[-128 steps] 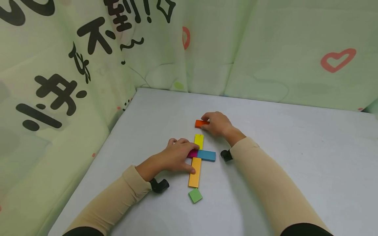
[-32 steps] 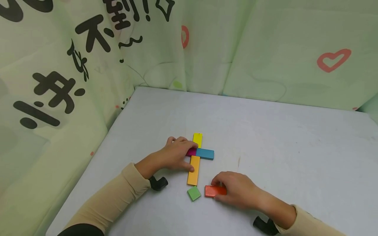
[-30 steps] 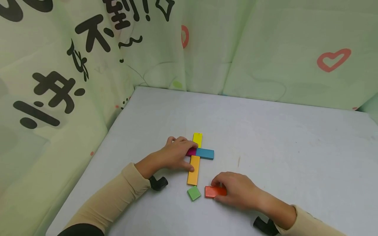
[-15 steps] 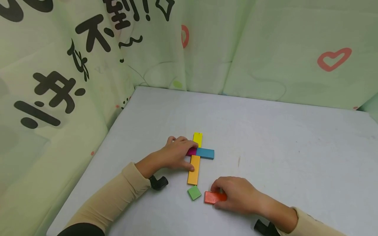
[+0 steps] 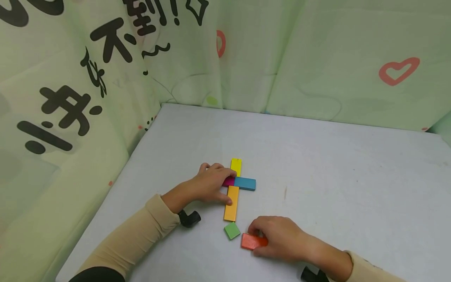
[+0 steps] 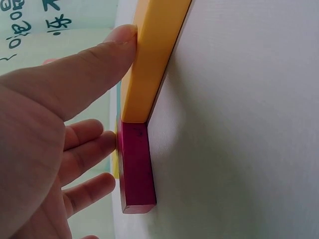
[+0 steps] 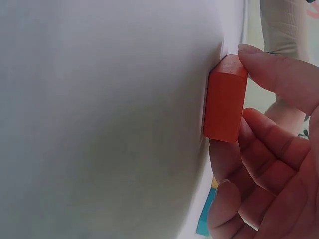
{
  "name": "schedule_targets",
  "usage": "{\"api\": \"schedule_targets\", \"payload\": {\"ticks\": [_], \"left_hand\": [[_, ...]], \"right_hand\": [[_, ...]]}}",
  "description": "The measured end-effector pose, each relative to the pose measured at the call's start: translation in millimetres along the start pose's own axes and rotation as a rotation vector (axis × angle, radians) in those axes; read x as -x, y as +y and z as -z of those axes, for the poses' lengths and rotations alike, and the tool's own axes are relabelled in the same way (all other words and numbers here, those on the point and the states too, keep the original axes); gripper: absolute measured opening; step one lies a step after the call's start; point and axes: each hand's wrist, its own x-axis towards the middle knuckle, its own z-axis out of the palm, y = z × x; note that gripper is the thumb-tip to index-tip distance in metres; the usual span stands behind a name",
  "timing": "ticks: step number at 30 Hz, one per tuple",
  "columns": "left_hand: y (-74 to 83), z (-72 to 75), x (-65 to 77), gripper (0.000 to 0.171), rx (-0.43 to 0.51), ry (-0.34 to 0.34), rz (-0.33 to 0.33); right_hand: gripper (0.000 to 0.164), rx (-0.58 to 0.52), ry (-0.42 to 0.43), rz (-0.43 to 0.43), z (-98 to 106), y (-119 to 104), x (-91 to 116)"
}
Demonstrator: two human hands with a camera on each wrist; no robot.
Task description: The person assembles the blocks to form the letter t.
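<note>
My left hand (image 5: pixel 208 186) rests over the joined blocks, thumb on the amber block (image 5: pixel 231 213) and fingers extended by the magenta block (image 6: pixel 137 169), which it partly covers in the head view. A yellow block (image 5: pixel 236 166) continues beyond the magenta one, and a blue block (image 5: pixel 245 183) points right from it. At the amber block's near end lies a small green block (image 5: pixel 232 231), turned to a diamond. Just right of the green block, my right hand (image 5: pixel 287 239) pinches an orange-red block (image 5: pixel 253 241) between thumb and fingers, low at the tabletop.
A white table (image 5: pixel 334 188) carries all the blocks. Pale green curtains (image 5: pixel 317 58) with dark characters and red hearts hang along its back and left edges. Dark wrist-worn pieces (image 5: pixel 190 219) sit below the beige cuffs.
The orange-red block has come with my right hand from beyond the yellow block to beside the green one, lately shifting nearer and slightly left. My left hand stays put.
</note>
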Motion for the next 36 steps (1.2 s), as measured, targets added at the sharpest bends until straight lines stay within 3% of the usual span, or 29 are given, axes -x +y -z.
{"api": "schedule_targets", "payload": {"ticks": [25, 36], "left_hand": [[-2.0, -0.2, 0.9, 0.079, 0.015, 0.004, -0.004], [-4.0, -1.1, 1.2, 0.08, 0.039, -0.006, -0.013]], "right_hand": [[0.037, -0.004, -0.019, -0.021, -4, -9, -6], [0.047, 0.032, 0.094, -0.098, 17, -3, -4]]}}
